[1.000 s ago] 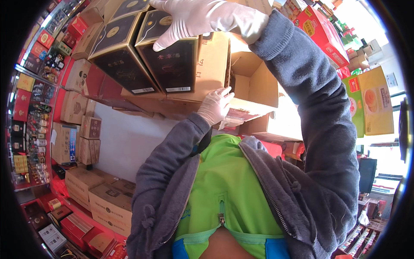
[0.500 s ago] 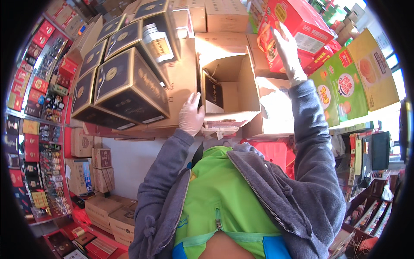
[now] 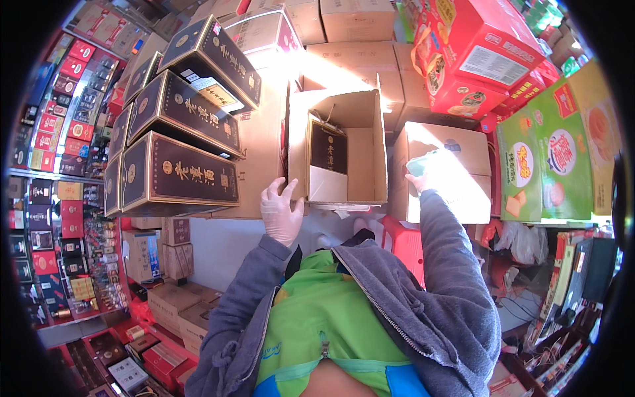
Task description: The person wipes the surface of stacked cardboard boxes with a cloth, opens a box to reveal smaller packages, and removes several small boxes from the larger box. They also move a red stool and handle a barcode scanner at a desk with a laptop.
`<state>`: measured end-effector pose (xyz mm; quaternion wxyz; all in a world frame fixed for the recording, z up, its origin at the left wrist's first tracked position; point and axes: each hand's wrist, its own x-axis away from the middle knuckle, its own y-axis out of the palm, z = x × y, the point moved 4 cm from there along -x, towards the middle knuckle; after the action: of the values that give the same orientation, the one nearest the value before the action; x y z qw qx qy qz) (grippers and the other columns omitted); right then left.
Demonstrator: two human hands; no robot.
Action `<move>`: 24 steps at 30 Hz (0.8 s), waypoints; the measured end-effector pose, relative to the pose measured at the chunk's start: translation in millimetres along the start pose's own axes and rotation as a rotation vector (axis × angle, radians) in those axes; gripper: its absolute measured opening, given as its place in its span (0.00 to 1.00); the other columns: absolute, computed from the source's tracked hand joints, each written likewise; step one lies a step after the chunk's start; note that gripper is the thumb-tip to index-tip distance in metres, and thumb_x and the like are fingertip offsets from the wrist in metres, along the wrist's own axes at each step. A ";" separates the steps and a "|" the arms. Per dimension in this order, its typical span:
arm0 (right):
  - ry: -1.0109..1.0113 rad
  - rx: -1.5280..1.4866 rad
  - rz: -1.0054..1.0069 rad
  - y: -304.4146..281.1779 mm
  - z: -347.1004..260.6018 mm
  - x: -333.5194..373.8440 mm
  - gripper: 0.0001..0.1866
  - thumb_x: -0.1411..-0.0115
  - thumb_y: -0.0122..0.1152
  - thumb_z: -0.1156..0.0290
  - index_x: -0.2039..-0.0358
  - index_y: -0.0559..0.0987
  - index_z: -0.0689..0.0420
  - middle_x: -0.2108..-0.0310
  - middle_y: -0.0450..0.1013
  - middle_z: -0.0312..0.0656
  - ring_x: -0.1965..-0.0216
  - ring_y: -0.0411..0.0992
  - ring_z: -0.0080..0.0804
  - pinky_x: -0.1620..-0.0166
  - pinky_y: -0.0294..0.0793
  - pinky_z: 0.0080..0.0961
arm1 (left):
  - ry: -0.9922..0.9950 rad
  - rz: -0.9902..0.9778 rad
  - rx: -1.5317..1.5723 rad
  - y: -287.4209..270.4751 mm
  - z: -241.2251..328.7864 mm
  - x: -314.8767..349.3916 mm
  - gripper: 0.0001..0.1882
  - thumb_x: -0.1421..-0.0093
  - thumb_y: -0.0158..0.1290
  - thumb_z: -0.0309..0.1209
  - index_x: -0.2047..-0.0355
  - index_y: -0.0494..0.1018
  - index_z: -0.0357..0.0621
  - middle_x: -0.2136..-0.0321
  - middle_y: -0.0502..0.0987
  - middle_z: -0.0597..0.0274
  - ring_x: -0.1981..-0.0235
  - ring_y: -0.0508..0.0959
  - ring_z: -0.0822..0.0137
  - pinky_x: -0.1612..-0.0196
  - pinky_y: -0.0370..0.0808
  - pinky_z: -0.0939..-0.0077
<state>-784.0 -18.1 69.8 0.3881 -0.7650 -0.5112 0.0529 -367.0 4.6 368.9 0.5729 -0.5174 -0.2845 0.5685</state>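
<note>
An open cardboard carton (image 3: 366,165) stands before me, with a black gift box (image 3: 329,155) inside at its left; a thin cord handle shows above that box. My left hand (image 3: 281,210), in a thin white glove, rests by the carton's near left corner, fingers apart and holding nothing. Over a sunlit closed carton (image 3: 442,155) on the right, my gloved right hand (image 3: 419,182) has its fingers closed on a small pale green thing (image 3: 417,164). Glare hides what kind of thing it is.
Several black boxes with gold edges (image 3: 188,172) stand in rows at the left. Red gift boxes (image 3: 486,56) are stacked at the back right, beside green and yellow cartons (image 3: 552,155). A red plastic stool (image 3: 405,246) stands below the right carton. Shelves of packages (image 3: 69,198) line the left.
My right hand has come down and toward me from the red boxes, and the pale green thing now shows in it. My left hand stays by the open carton. The whole view has shifted.
</note>
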 end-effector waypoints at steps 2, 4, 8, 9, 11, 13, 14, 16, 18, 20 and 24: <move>0.019 -0.106 -0.021 16.8 17.6 -13.3 0.58 0.65 0.76 0.53 0.38 0.54 0.63 0.40 0.56 0.55 0.39 0.56 0.48 0.37 0.53 0.36 | -0.053 -0.014 0.010 1.0 3.4 3.3 0.23 0.53 0.59 0.31 0.53 0.73 0.47 0.54 0.68 0.54 0.52 0.66 0.51 0.49 0.65 0.58; 0.107 -0.026 -0.008 30.0 33.9 -19.7 0.48 0.58 0.72 0.56 0.41 0.61 0.63 0.45 0.64 0.54 0.45 0.64 0.47 0.42 0.61 0.36 | -0.069 -0.003 -0.014 0.7 6.3 6.6 0.23 0.52 0.59 0.30 0.53 0.73 0.48 0.56 0.69 0.54 0.55 0.68 0.54 0.51 0.67 0.60; 0.134 0.276 -0.014 28.5 44.2 -25.7 0.42 0.55 0.70 0.57 0.43 0.64 0.63 0.48 0.66 0.53 0.48 0.66 0.46 0.44 0.63 0.36 | -0.258 -0.009 0.208 1.2 6.8 13.6 0.15 0.47 0.56 0.33 0.58 0.76 0.47 0.67 0.75 0.57 0.68 0.74 0.59 0.62 0.73 0.66; 0.134 0.329 -0.025 21.3 42.7 -28.3 0.41 0.55 0.69 0.58 0.43 0.65 0.62 0.48 0.67 0.52 0.48 0.66 0.46 0.45 0.64 0.36 | -0.264 -0.016 0.255 0.6 8.1 14.8 0.13 0.44 0.55 0.36 0.59 0.77 0.46 0.70 0.76 0.58 0.72 0.74 0.60 0.66 0.73 0.68; 0.116 0.414 -0.056 2.1 36.3 -31.5 0.38 0.53 0.68 0.58 0.44 0.66 0.62 0.50 0.68 0.51 0.50 0.68 0.45 0.46 0.65 0.36 | -0.494 -0.203 0.495 5.3 3.8 24.4 0.15 0.41 0.52 0.42 0.63 0.78 0.44 0.74 0.77 0.59 0.77 0.76 0.62 0.71 0.74 0.72; 0.087 0.500 -0.089 -20.9 22.8 -35.7 0.35 0.52 0.67 0.59 0.45 0.68 0.62 0.51 0.69 0.51 0.51 0.69 0.45 0.47 0.66 0.35 | -0.936 -0.570 0.888 21.9 0.9 42.1 0.22 0.38 0.48 0.49 0.68 0.79 0.42 0.78 0.78 0.61 0.78 0.77 0.63 0.73 0.74 0.76; 0.066 0.537 -0.104 -33.8 12.0 -37.9 0.34 0.51 0.66 0.59 0.46 0.68 0.62 0.52 0.70 0.50 0.52 0.69 0.45 0.47 0.66 0.35 | -1.043 -0.759 1.050 27.7 0.4 46.3 0.30 0.38 0.44 0.55 0.57 0.74 0.38 0.65 0.78 0.54 0.69 0.79 0.64 0.73 0.73 0.80; 0.009 0.530 -0.100 -62.4 -19.8 -38.4 0.32 0.50 0.65 0.60 0.47 0.70 0.61 0.53 0.71 0.49 0.53 0.70 0.44 0.49 0.67 0.35 | -1.319 -0.739 1.369 40.9 0.3 51.8 0.32 0.39 0.44 0.56 0.48 0.66 0.40 0.56 0.73 0.49 0.63 0.79 0.61 0.69 0.75 0.78; -0.083 0.359 -0.010 -95.3 -67.7 -29.7 0.29 0.48 0.64 0.61 0.48 0.71 0.61 0.54 0.72 0.49 0.55 0.71 0.44 0.50 0.68 0.35 | -1.488 -0.662 1.543 55.5 -3.5 54.3 0.36 0.39 0.45 0.56 0.42 0.58 0.40 0.50 0.68 0.45 0.59 0.77 0.58 0.63 0.75 0.74; -0.259 -0.033 0.141 -125.1 -127.7 -1.8 0.20 0.45 0.59 0.63 0.54 0.76 0.59 0.58 0.75 0.45 0.60 0.73 0.41 0.54 0.71 0.33 | -1.534 -0.563 1.593 71.0 -12.1 52.3 0.39 0.40 0.47 0.55 0.40 0.51 0.38 0.45 0.62 0.41 0.55 0.75 0.55 0.57 0.75 0.68; -0.550 -0.437 -0.109 -167.8 -251.1 76.4 0.13 0.42 0.53 0.64 0.64 0.81 0.54 0.58 0.75 0.44 0.60 0.74 0.34 0.56 0.71 0.29 | -1.283 -0.397 1.717 94.4 -28.4 40.8 0.25 0.41 0.51 0.36 0.50 0.59 0.33 0.52 0.68 0.43 0.49 0.71 0.48 0.46 0.71 0.58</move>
<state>-752.3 -61.1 376.7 0.0651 -0.7587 -0.6358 0.1257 -366.9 18.4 263.1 0.5697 0.5031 -0.1171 0.6393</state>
